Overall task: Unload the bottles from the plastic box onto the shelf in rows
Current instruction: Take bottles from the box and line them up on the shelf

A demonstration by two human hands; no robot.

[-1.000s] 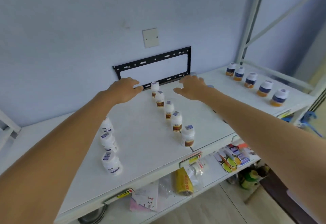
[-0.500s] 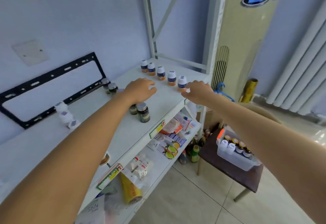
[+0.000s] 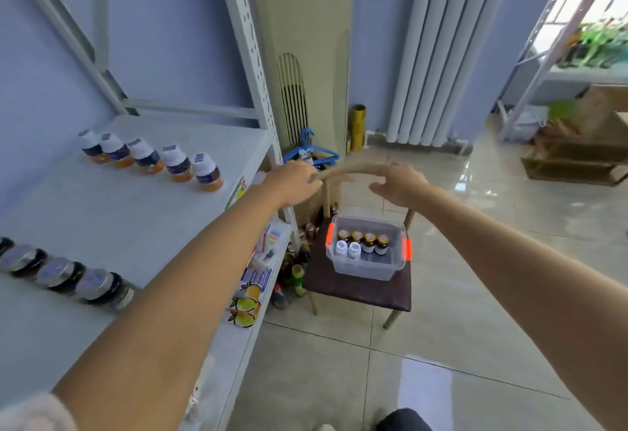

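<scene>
Six bottles are standing inside the clear plastic box with orange clips: four dark ones with gold lids in the back row and two white ones in front of them. The box is sitting on a dark chair on the floor, just beside the shelf. The left hand and the right hand are both hanging in the air above the box, not touching it. Their fingers are loose, a little bent, and holding nothing. On the shelf, five white bottles with orange bottoms are standing in a row near the back, and dark jars are lined up nearer the front. Half a second ago the hands were over the shelf; now they are reaching out past its edge, and the box is showing much closer, under them.
</scene>
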